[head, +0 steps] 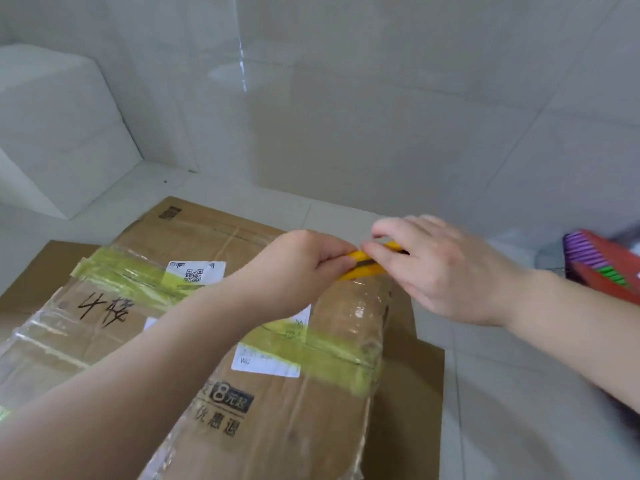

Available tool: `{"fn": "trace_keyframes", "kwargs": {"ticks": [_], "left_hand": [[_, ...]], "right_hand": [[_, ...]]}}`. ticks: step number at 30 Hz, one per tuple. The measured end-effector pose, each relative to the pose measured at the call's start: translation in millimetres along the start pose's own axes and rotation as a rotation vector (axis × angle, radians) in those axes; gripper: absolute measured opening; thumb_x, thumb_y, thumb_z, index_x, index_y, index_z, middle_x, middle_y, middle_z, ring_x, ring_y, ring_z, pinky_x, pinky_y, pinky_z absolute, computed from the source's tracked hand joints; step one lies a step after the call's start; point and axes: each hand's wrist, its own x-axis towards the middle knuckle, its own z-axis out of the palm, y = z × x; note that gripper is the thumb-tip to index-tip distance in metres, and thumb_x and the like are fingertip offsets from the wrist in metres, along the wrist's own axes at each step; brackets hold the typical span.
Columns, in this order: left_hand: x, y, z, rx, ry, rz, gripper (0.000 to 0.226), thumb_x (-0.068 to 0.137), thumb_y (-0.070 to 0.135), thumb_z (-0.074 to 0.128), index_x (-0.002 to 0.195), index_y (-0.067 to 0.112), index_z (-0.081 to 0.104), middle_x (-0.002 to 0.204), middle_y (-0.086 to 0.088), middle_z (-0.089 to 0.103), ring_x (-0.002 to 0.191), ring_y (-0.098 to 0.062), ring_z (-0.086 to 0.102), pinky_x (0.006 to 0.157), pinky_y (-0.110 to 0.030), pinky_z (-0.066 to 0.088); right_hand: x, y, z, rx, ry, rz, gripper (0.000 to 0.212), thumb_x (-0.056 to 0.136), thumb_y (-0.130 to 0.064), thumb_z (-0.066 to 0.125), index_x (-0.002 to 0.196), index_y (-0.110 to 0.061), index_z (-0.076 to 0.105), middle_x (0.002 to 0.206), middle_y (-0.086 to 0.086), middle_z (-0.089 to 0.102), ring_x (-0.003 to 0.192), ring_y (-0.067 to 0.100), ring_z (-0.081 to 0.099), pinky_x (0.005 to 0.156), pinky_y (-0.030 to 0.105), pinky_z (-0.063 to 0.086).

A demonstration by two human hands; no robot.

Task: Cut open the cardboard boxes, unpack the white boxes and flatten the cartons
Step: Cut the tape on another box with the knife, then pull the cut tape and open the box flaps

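Hands meet over the far right edge of the box (214, 341): the left hand (304, 268) grips the yellow knife (363, 268) by its near end, and the right hand (436, 268) pinches its far end. The taped box lies on flat cardboard (426, 393) on the tiled floor (519, 410), a white block (59, 133) far left.
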Motion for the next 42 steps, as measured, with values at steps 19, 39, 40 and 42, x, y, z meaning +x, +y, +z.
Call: {"fn": "trace_keyframes", "kwargs": {"ticks": [19, 39, 40, 42], "left_hand": [[179.8, 39.4, 190.8, 0.713, -0.165, -0.147, 0.047, 0.091, 0.022, 0.043, 0.137, 0.022, 0.034, 0.133, 0.000, 0.047, 0.124, -0.022, 0.042, 0.101, -0.033, 0.031], [189.6, 38.9, 178.4, 0.592, -0.051, -0.080, 0.028, 0.089, 0.014, 0.044, 0.116, 0.020, 0.047, 0.113, 0.004, 0.049, 0.109, -0.018, 0.044, 0.085, -0.028, 0.042], [186.4, 42.1, 167.4, 0.591, -0.033, -0.069, 0.026, 0.089, 0.015, 0.044, 0.114, 0.020, 0.049, 0.110, 0.004, 0.050, 0.107, -0.018, 0.045, 0.081, -0.030, 0.044], [175.4, 47.0, 139.1, 0.599, 0.006, -0.046, 0.026, 0.089, 0.018, 0.044, 0.114, 0.021, 0.052, 0.109, 0.005, 0.052, 0.106, -0.017, 0.048, 0.081, -0.034, 0.047]], "right_hand": [[-136.5, 193.5, 206.6, 0.127, -0.614, 0.697, 0.030, 0.088, -0.007, 0.046, 0.114, -0.015, 0.058, 0.118, 0.010, 0.047, 0.114, 0.030, 0.044, 0.090, 0.036, 0.037], [-112.2, 225.2, 269.8, 0.554, -0.562, 1.037, 0.022, 0.089, -0.029, 0.056, 0.073, -0.013, 0.051, 0.111, 0.019, 0.054, 0.093, 0.032, 0.054, 0.069, 0.026, 0.033], [-98.1, 222.6, 260.2, 0.584, -0.500, 1.013, 0.016, 0.089, -0.027, 0.057, 0.082, -0.013, 0.058, 0.116, 0.020, 0.055, 0.096, 0.032, 0.054, 0.071, 0.026, 0.035], [-64.8, 216.3, 237.5, 0.612, -0.390, 0.949, 0.029, 0.090, -0.025, 0.057, 0.114, -0.009, 0.064, 0.126, 0.016, 0.056, 0.111, 0.032, 0.055, 0.085, 0.028, 0.041]]}}
